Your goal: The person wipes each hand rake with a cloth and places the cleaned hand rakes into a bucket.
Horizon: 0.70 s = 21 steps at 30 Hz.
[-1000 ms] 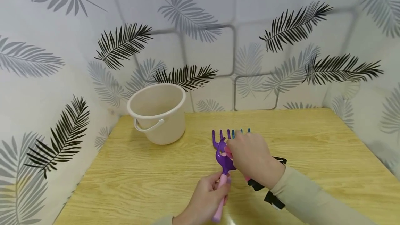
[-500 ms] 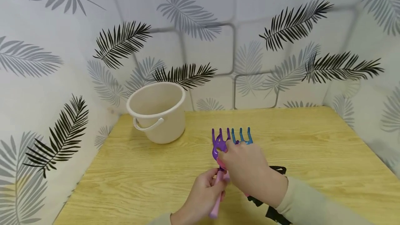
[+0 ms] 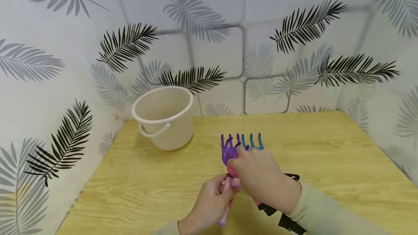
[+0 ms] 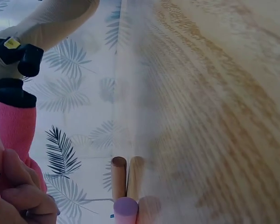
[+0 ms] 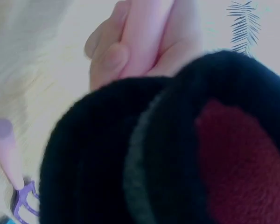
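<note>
My left hand [image 3: 209, 202] grips the pink handle [image 3: 223, 217] of a small garden hand rake with a purple, pronged head [image 3: 228, 155]. The right wrist view also shows fingers [image 5: 105, 60] wrapped round a pink handle [image 5: 144, 37]. My right hand [image 3: 261, 177] holds a pink cloth-like piece [image 3: 232, 170] with black bands against the rake, just below its prongs. That fabric [image 4: 16, 126] hangs at the left of the left wrist view. On the table behind lie another purple rake [image 3: 222, 140] and a blue rake [image 3: 260, 142], both partly hidden by the hands.
A cream bucket [image 3: 176, 130] with its handle down stands at the back left of the wooden table [image 3: 147, 177]. Two wood-coloured cylinders [image 4: 119, 177] and a pink handle end [image 4: 125, 207] show in the left wrist view. A leaf-patterned wall covering [image 3: 215, 93] rises behind.
The held rake has shifted slightly left and its head has turned. My right hand has slid down with the pink fabric, nearer to the handle; the blue rake shows more.
</note>
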Tool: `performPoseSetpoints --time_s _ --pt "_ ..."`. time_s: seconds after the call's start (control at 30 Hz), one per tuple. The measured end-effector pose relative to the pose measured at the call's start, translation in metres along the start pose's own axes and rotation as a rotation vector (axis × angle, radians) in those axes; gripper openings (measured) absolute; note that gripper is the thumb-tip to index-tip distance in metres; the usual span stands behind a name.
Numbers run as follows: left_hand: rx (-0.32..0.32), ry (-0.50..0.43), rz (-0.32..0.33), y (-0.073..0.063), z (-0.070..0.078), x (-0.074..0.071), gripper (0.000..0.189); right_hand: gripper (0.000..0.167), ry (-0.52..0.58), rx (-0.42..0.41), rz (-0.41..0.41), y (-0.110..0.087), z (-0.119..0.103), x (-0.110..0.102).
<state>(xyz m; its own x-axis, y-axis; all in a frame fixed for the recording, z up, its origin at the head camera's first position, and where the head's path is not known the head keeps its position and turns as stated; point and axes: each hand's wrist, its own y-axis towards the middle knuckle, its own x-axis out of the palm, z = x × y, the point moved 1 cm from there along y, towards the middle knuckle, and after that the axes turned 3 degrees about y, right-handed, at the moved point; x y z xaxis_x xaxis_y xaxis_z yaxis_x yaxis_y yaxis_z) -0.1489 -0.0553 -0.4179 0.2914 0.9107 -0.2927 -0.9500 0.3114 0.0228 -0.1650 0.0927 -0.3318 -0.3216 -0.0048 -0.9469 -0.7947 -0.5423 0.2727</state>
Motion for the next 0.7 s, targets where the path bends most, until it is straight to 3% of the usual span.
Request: performPoseSetpoints --time_s 0.23,0.53,0.7 --pt "-0.001 -0.008 -0.011 0.001 0.0 0.001 0.021 0.031 0.008 -0.046 0.06 -0.003 -0.002 -0.001" --pt "0.009 -0.004 -0.062 -0.004 0.005 0.008 0.022 0.025 -0.019 0.042 0.07 0.011 0.007 0.014" --pt "-0.081 0.017 -0.136 -0.004 0.0 0.013 0.037 0.027 0.022 0.034 0.08 0.015 0.006 0.019"
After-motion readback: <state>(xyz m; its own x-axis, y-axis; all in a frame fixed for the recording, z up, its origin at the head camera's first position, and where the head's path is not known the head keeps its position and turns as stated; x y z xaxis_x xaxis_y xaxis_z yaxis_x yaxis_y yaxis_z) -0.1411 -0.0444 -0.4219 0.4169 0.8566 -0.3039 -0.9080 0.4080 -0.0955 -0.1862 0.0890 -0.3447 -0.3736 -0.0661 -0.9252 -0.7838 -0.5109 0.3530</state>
